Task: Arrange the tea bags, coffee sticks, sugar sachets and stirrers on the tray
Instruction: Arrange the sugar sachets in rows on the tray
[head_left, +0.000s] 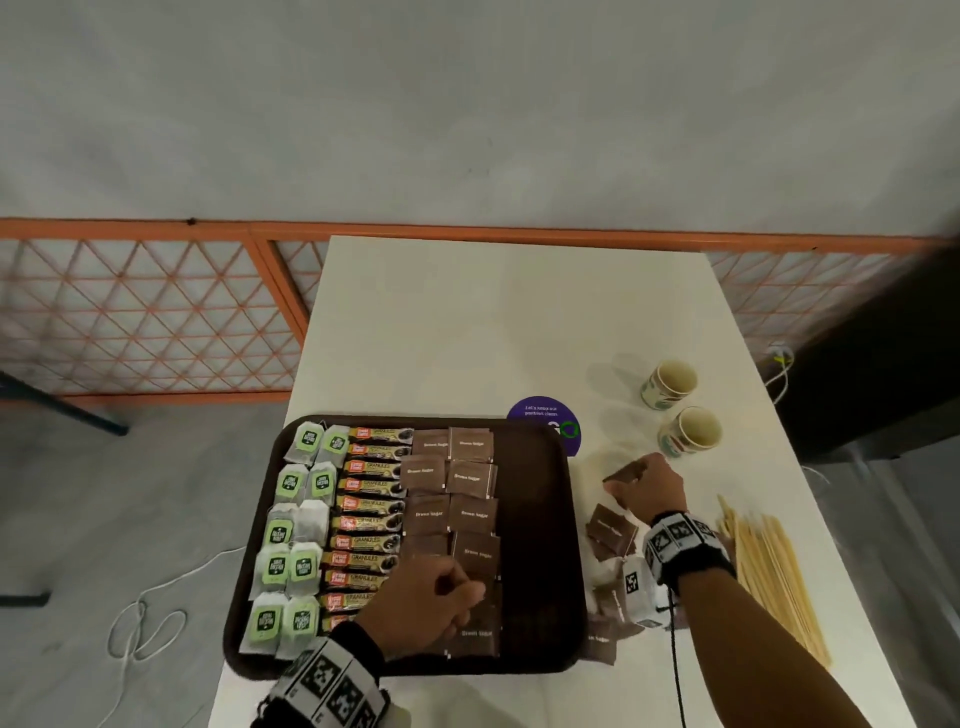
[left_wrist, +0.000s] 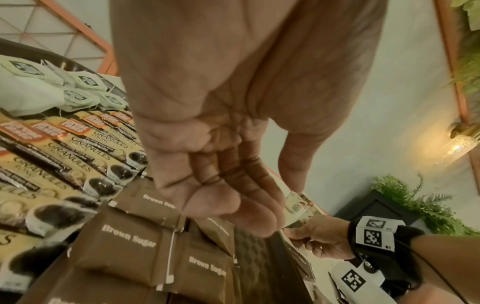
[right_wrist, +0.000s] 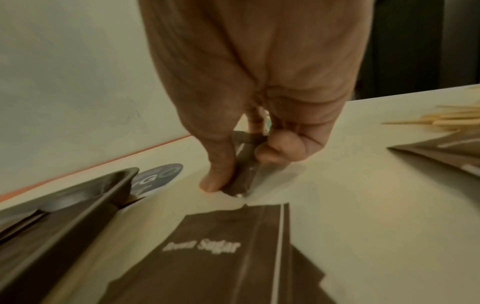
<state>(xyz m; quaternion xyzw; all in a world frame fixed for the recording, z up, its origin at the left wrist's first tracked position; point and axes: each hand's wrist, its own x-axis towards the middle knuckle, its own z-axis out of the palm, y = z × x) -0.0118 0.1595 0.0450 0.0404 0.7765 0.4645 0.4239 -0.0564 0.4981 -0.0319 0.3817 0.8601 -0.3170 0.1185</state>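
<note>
A dark brown tray (head_left: 569, 525) holds green-tagged tea bags (head_left: 291, 519) on its left, coffee sticks (head_left: 371, 504) beside them, and brown sugar sachets (head_left: 470, 478) in two columns. My left hand (head_left: 441, 597) sits over the near sachets (left_wrist: 130, 240), fingers curled, thumb apart, holding nothing that I can see. To the right of the tray, my right hand (head_left: 649, 488) pinches one brown sugar sachet (right_wrist: 245, 162) between thumb and fingers, its corner touching the table. More loose sachets (head_left: 610, 530) lie near my right wrist. Wooden stirrers (head_left: 774, 571) lie in a pile at the table's right edge.
Two paper cups (head_left: 670, 384) (head_left: 691, 431) lie on their sides beyond my right hand. A round purple sticker (head_left: 540, 415) shows behind the tray's far right corner. The white table (head_left: 493, 322) ends at an orange lattice fence. The tray's right strip is bare.
</note>
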